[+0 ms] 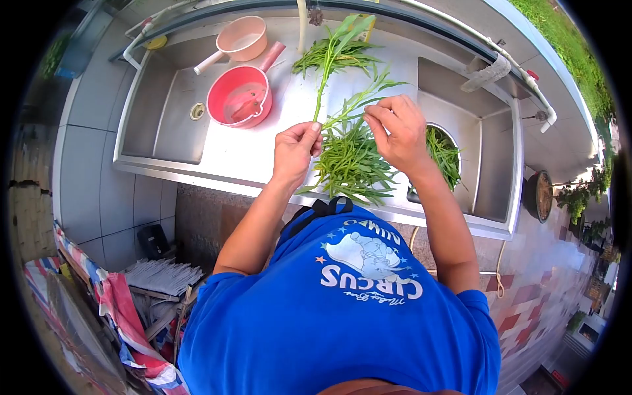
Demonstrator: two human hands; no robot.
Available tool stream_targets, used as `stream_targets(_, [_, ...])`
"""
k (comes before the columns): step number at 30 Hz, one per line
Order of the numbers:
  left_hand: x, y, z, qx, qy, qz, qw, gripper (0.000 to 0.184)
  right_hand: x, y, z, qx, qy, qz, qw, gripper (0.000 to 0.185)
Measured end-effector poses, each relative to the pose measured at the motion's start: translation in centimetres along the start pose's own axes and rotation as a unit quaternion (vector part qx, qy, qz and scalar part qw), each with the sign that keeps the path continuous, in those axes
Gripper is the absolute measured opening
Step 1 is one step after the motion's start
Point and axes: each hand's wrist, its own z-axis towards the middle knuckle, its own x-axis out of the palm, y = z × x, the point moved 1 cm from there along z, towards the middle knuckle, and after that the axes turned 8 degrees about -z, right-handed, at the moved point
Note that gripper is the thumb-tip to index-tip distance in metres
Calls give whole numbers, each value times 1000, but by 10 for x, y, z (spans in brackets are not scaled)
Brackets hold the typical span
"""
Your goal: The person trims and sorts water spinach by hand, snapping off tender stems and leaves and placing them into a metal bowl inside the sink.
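Observation:
My left hand [297, 153] is closed around the lower end of a long green leafy stalk [325, 72], which looks like water spinach. The stalk stands up and away from me, with a side shoot [355, 102] leaning right. My right hand [397, 130] is beside that shoot, thumb and fingertips pinched together; whatever is between them is too small to tell. Below and between the hands lies a big heap of cut greens [355, 161] on the steel counter. Farther back is a smaller pile of greens [336, 55].
A pink dipper [240, 95] with something reddish in it and a paler dipper [242, 38] stand left on the steel counter [184, 155]. The left basin [158, 99] has a drain. In the right basin [497, 138], a round container holds more greens [442, 157].

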Motion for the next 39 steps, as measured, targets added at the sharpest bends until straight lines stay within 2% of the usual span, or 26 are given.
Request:
stream_targets(6, [9,-1,-18,-9,-2,-27,1000,20,12,28,-3,-89,79,7,993,15])
stream_targets(13, [22,-8,-36,-25,-5,-10,1000,18,23,34,-12,-146,49,-26,988,16])
stream_targets(16, [29,-9,-39,-19,-25,13,999,18,25,33,-21,-164,102,-60,979,17])
stream_targets(22, [35,-3,-42,-17,-28,36,999,17,25,34,-29,-153,97,-29,983,16])
stream_targets(25, [36,1,-43,-24,-7,8,1000,17,28,30,-36,-96,72,52,991,16])
stream_targets(28, [44,0,-46,-35,2,-17,999,16,27,33,-44,46,72,187,979,10])
stream_targets(29, [45,1,-46,-32,10,-22,999,16,28,33,-51,144,89,256,952,7])
stream_targets(31, [48,3,-46,-25,24,-20,999,16,31,34,-65,335,118,380,854,7])
stream_targets(34, [52,4,-48,3,21,21,1000,15,19,18,-63,360,56,472,802,12])
stream_targets(38, [50,9,-44,114,6,171,979,14,-13,22,-52,338,33,350,873,9])
stream_targets(39, [49,11,-43,149,10,214,965,14,-19,18,-48,241,31,253,937,12])
